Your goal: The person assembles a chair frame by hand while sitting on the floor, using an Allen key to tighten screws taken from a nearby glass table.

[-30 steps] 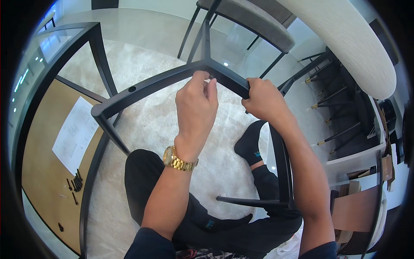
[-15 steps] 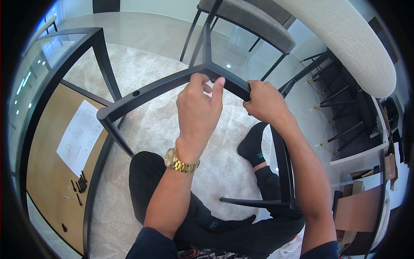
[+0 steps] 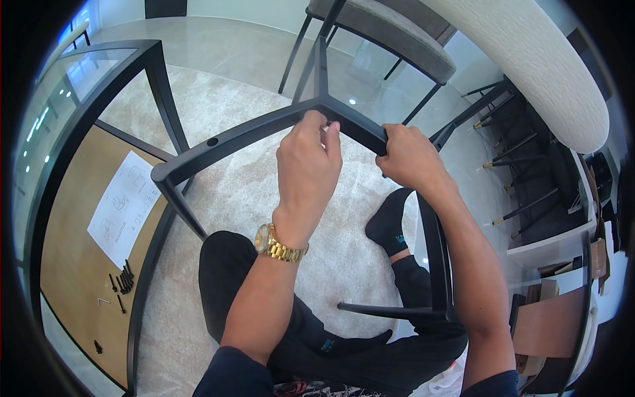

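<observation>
A black chair frame (image 3: pixel 254 126) stands tilted in front of me, its corner pointing away and a round hole showing in its left rail. My left hand (image 3: pixel 307 159), with a gold watch on the wrist, is at the inner side of that corner. Thumb and index finger pinch together there over a small dark bit, mostly hidden by the fingers. My right hand (image 3: pixel 411 155) is wrapped round the rail to the right of the corner.
At left, a low glass-topped table has a tan lower shelf (image 3: pixel 73 238) holding a printed sheet (image 3: pixel 124 208), several black bolts (image 3: pixel 126 281) and a small hex key (image 3: pixel 104 302). Grey upholstered seating (image 3: pixel 397 36) stands beyond the frame. My legs rest on a pale rug (image 3: pixel 331 264).
My left fingertips have shifted slightly and drawn closer together at the corner. The right hand keeps its hold on the rail.
</observation>
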### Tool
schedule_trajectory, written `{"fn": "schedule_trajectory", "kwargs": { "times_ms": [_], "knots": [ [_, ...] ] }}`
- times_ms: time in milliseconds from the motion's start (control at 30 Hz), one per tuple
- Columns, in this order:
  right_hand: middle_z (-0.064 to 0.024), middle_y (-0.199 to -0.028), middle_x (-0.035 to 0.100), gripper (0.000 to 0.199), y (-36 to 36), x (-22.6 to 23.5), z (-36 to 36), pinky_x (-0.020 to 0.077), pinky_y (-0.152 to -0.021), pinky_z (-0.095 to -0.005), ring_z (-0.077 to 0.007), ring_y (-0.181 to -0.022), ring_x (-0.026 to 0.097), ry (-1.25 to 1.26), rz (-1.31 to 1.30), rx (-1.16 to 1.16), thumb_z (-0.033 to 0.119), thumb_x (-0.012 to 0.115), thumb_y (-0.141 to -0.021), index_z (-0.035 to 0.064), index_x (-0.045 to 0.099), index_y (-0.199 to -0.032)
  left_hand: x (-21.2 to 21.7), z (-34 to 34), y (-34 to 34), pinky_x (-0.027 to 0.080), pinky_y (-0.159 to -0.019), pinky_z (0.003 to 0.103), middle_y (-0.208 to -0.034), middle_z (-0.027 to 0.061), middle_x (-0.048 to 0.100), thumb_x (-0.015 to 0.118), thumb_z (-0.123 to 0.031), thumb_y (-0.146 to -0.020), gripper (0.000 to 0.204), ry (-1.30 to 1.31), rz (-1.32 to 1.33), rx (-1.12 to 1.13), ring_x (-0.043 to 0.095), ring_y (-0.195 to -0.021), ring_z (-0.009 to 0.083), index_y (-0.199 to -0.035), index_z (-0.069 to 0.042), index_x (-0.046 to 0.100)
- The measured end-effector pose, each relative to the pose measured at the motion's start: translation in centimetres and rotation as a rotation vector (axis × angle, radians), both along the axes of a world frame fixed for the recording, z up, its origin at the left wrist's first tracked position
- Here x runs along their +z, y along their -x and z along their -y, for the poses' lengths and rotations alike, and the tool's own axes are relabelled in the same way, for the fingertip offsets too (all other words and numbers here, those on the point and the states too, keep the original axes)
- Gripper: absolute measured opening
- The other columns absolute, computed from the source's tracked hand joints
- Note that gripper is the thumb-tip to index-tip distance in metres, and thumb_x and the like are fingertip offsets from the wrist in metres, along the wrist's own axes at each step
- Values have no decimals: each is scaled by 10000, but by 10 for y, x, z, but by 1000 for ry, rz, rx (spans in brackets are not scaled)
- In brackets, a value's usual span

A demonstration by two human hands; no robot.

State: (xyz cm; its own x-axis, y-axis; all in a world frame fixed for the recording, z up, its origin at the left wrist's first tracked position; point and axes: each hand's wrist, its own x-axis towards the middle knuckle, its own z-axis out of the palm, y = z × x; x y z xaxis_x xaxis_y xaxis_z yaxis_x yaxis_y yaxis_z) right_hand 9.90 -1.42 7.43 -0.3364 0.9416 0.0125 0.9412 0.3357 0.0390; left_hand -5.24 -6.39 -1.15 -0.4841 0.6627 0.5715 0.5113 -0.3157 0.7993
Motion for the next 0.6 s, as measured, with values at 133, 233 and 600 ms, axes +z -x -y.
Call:
{"fn": "schedule_trajectory", "kwargs": {
  "times_ms": [133,233,600],
  "knots": [
    [-246,-933,726,239,-3,-1,1,575,-831,-491,-417,-922,715,-18,11,19,69,701,-785,-19,706,-1007,8,7,-4,514,-570,436,-592,175,630,656,-257,-1002,336,92,74,-52,666,-565,364,-808,17,640],
    [-252,-921,725,269,-2,0,2,570,-845,-487,-418,-923,714,-7,2,6,72,708,-770,-23,711,-1022,7,4,-2,521,-578,431,-590,176,633,650,-260,-1005,341,167,36,-54,674,-571,367,-811,20,640],
    [-251,-960,725,262,-1,-1,1,573,-850,-487,-409,-937,715,-21,22,24,95,718,-790,-17,705,-1026,-2,-4,-3,414,-494,337,-554,124,582,653,-254,-1019,378,39,59,-38,537,-465,195,-781,39,628]
  ]
}}
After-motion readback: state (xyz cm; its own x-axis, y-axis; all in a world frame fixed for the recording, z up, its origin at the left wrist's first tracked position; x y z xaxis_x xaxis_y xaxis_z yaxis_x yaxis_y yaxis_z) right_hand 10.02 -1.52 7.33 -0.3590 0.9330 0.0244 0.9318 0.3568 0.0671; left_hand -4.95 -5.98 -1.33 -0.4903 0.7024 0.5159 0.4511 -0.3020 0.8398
